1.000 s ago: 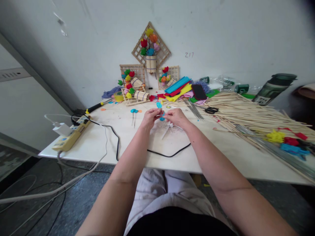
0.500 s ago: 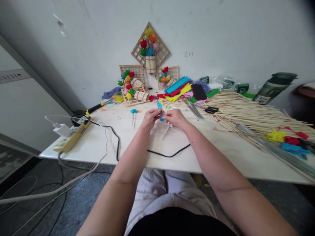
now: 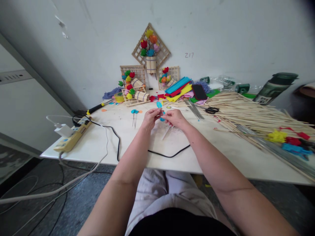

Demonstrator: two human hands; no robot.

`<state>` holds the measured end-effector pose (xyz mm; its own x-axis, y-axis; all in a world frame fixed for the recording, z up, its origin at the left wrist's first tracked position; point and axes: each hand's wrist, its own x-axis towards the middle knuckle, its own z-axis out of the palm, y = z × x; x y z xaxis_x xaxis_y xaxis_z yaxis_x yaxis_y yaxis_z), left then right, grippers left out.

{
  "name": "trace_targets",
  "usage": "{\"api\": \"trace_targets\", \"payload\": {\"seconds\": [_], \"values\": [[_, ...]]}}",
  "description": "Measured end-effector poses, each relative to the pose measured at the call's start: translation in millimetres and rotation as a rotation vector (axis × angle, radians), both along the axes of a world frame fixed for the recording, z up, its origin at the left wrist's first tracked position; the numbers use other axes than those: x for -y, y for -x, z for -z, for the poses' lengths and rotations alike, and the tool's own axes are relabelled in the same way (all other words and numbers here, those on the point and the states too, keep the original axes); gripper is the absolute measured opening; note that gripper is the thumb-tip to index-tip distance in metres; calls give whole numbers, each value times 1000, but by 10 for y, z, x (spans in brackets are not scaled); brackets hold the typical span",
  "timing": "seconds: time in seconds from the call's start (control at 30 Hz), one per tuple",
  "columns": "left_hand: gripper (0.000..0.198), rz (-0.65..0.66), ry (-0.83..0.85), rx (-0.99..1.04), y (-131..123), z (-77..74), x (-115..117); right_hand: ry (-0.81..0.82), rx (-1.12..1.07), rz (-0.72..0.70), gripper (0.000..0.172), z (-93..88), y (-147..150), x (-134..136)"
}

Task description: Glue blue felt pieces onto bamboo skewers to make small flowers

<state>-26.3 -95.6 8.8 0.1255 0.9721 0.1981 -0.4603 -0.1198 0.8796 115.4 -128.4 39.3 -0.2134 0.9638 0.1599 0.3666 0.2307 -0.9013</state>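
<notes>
Just over the middle of the table (image 3: 133,144), my left hand (image 3: 152,117) pinches a small blue piece (image 3: 159,105) whose rounded top stands above the fingertips. My right hand (image 3: 174,118) is closed close beside it, fingertips meeting the left ones near a second bit of blue. What the right fingertips grip is too small to make out. A thin pale pointed thing (image 3: 165,133) sticks out below the right hand. Left of the hands lie blue round pieces (image 3: 134,111) on thin wire stems.
Lattice frames with felt flowers (image 3: 151,46) stand at the wall. Folded coloured cloth (image 3: 178,88), a phone (image 3: 199,92), black scissors (image 3: 212,110) and many thin sticks (image 3: 248,111) lie right. A power strip (image 3: 73,136) sits left; a black cable (image 3: 169,156) crosses the front.
Both hands stay at the same place, with only slight finger movement. The blue piece's top looks a little shifted and tilted. The whole view has moved slightly.
</notes>
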Motion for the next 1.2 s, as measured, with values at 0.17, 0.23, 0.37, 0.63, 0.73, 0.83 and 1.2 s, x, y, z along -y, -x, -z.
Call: {"api": "trace_targets", "payload": {"seconds": [0.17, 0.23, 0.37, 0.63, 0.73, 0.83, 1.2], "values": [[30, -19, 14, 7, -10, -6, 7, -44, 24, 23, 24, 48, 33, -2], [30, -24, 16, 10, -13, -10, 11, -56, 51, 29, 23, 58, 35, -2], [30, -28, 12, 3, -11, -4, 9, -57, 68, 34, 22, 72, 39, -5], [29, -35, 0, 5, -14, 8, 5, -75, 76, 1, 25, 156, 62, -57], [29, -40, 2, -4, -18, 1, 10, -85, 81, 2, 25, 184, 72, -77], [30, -44, 7, -11, -20, -4, 11, -92, 85, 13, 23, 198, 81, -82], [28, -47, 9, -6, -34, -32, 35, -220, 220, 81, 22, 140, 105, -29]]}}
